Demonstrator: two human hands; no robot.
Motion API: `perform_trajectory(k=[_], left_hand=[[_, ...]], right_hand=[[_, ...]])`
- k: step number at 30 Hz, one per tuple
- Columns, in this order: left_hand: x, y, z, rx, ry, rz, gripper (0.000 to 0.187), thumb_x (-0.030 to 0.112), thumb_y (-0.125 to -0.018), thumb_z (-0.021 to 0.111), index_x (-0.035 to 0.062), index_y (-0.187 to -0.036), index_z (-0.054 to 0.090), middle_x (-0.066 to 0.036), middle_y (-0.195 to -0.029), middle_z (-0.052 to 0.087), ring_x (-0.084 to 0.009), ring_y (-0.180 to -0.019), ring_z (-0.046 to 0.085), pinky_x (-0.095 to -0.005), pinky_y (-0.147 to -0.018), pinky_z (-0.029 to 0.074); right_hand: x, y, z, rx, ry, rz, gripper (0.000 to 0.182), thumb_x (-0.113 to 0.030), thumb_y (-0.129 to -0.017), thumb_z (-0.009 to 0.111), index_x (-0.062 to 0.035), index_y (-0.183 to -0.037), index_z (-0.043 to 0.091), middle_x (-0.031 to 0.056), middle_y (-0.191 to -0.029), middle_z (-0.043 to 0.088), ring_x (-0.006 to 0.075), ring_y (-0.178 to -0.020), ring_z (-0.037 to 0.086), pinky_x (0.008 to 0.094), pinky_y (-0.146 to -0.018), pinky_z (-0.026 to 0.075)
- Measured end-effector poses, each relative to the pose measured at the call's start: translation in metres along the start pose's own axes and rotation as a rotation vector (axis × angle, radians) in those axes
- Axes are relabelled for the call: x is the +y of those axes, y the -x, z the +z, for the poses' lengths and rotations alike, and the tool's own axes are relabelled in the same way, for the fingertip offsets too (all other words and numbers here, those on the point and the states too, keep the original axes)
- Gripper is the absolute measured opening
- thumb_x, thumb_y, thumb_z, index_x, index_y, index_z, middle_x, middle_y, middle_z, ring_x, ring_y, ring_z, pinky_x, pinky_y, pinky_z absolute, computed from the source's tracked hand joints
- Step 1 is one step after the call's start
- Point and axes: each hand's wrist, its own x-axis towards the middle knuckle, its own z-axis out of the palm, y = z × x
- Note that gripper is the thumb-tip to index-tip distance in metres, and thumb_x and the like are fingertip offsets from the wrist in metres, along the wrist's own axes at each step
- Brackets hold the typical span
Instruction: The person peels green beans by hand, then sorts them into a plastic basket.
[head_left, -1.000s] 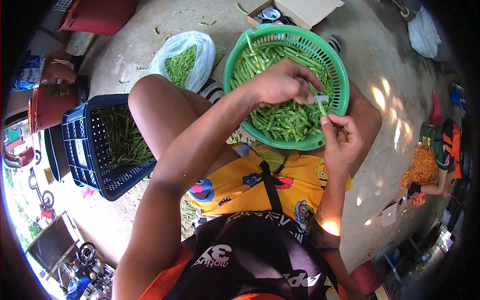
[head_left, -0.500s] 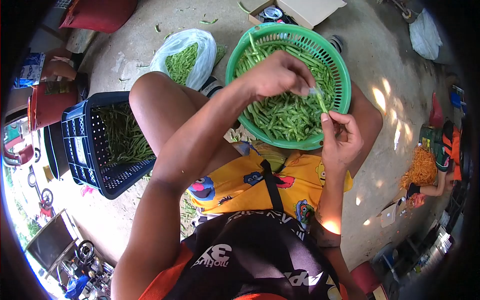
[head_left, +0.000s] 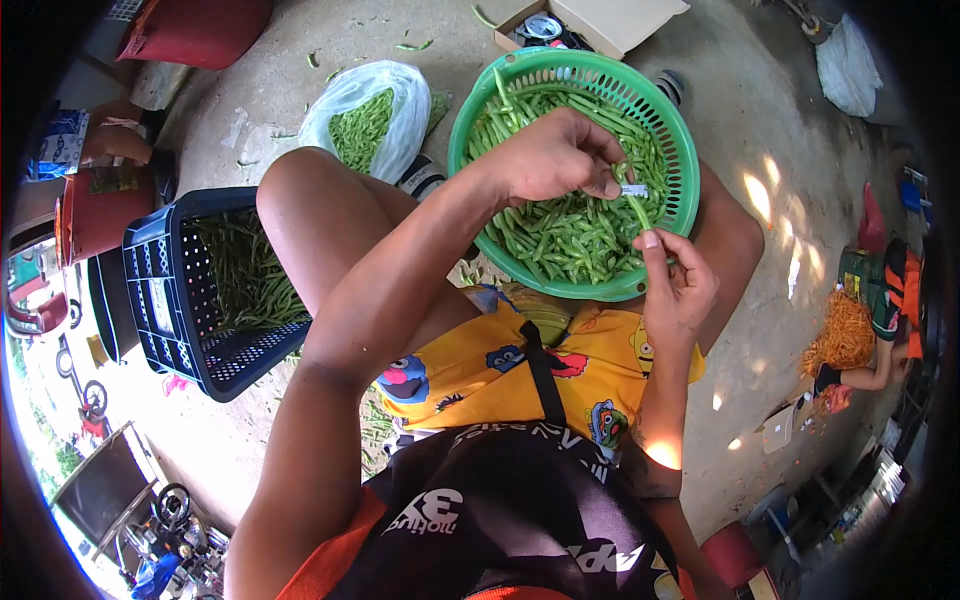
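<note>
My left hand (head_left: 562, 160) reaches over the green basket (head_left: 690, 170), its fingers pinched on a small white, flat, blade-like tool (head_left: 634, 190). My right hand (head_left: 680, 284) is by the basket's near right rim, thumb and forefinger closed on the lower end of a slim green pod (head_left: 640, 212) that looks like a chili pepper. The tool lies against the upper part of this pod. Many similar green pods (head_left: 570, 240) fill the basket, which sits by my legs.
Left of the basket, an open plastic bag (head_left: 410, 120) holds small green pieces. A dark blue crate (head_left: 160, 290) on its side contains darker pods. A cardboard box (head_left: 625, 25) sits beyond the basket. At far right, another person's arm (head_left: 870, 380) is near an orange heap (head_left: 842, 335).
My right hand has shifted slightly up and left with the pod. The white tool shows more plainly beside my left fingers, which have dipped a little.
</note>
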Motion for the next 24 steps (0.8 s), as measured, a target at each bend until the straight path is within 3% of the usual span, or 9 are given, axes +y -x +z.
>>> perform_trajectory(k=[5,9,11,17,19,24], left_hand=[[0.001,-0.001,0.002,-0.005,-0.179,0.010,0.027,0.002,-0.080,0.077,-0.0003,-0.106,0.076,-0.002,-0.088,0.073,-0.0097,-0.078,0.066,-0.0242,-0.076,0.052],[0.002,0.004,-0.003,0.006,-0.003,0.000,0.027,0.002,-0.079,0.078,0.0006,-0.105,0.076,-0.002,-0.087,0.072,-0.0093,-0.076,0.065,-0.0248,-0.075,0.051],[0.007,0.007,-0.020,0.122,-0.036,0.025,0.027,0.002,-0.079,0.078,0.0005,-0.106,0.076,-0.002,-0.087,0.072,-0.0091,-0.076,0.065,-0.0246,-0.075,0.051],[0.002,0.002,-0.003,0.038,-0.039,-0.009,0.027,0.002,-0.080,0.078,-0.0011,-0.106,0.075,-0.003,-0.086,0.072,-0.0098,-0.077,0.065,-0.0245,-0.074,0.051],[0.001,0.002,0.002,0.018,-0.088,0.009,0.027,0.003,-0.079,0.079,-0.0019,-0.105,0.075,-0.003,-0.084,0.072,-0.0099,-0.077,0.065,-0.0248,-0.073,0.051],[0.003,0.008,-0.012,0.072,-0.014,-0.038,0.028,0.000,-0.078,0.077,-0.0027,-0.106,0.075,-0.005,-0.087,0.073,-0.0117,-0.082,0.067,-0.0252,-0.079,0.053]], right_hand=[[0.000,0.001,0.009,-0.044,-0.227,0.028,0.012,-0.009,-0.097,0.071,0.0033,-0.097,0.072,0.0027,-0.083,0.072,0.0041,-0.070,0.058,0.0203,-0.059,0.041],[-0.001,0.006,0.005,-0.040,-0.247,-0.045,0.013,-0.008,-0.097,0.069,0.0049,-0.097,0.070,0.0051,-0.087,0.073,0.0057,-0.074,0.060,0.0211,-0.063,0.045],[0.002,0.006,0.000,-0.036,-0.269,-0.054,0.013,-0.007,-0.098,0.068,0.0056,-0.097,0.069,0.0057,-0.088,0.073,0.0062,-0.076,0.061,0.0212,-0.064,0.046],[-0.011,-0.008,0.004,-0.070,-0.325,0.216,0.019,-0.014,-0.101,0.066,0.0037,-0.099,0.071,0.0055,-0.086,0.072,0.0038,-0.070,0.055,0.0179,-0.062,0.041],[-0.015,-0.009,0.007,-0.196,-0.433,0.336,0.021,-0.019,-0.101,0.067,0.0019,-0.100,0.073,0.0041,-0.082,0.071,0.0020,-0.065,0.049,0.0175,-0.058,0.037],[-0.009,-0.006,0.006,-0.209,-0.436,0.336,0.021,-0.019,-0.100,0.068,0.0014,-0.099,0.073,0.0035,-0.079,0.072,0.0010,-0.062,0.048,0.0177,-0.057,0.036]])
